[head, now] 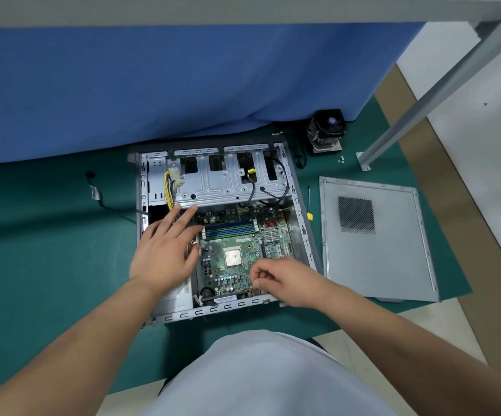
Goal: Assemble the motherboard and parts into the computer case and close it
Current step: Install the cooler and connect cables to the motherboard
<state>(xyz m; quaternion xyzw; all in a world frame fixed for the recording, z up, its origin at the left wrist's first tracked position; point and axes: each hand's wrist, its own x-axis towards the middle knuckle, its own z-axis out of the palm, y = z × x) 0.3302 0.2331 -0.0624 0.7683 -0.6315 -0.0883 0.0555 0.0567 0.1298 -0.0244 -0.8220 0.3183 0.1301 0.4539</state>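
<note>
Motherboard (237,253): lies flat inside the open computer case (298,205), on the green mat (48,250) on the floor.
Left hand (165,250): fingers straight, released, resting over the board's left edge, covering it.
Right hand (282,280): fingers curled at the board's near right corner; whether the grip holds something, I cannot tell.
Side panel (375,241): flat, just right of the case.
Screwdriver (309,202): between case and panel.
Cooler fan (327,130): beyond, near the blue cloth (183,79).

Case (298,205): on the mat (48,250).
Board (237,253): in the case.
Panel (375,244): right of the case.
Fan (327,132): behind the panel.
Screwdriver (309,202): between case and panel.
</note>
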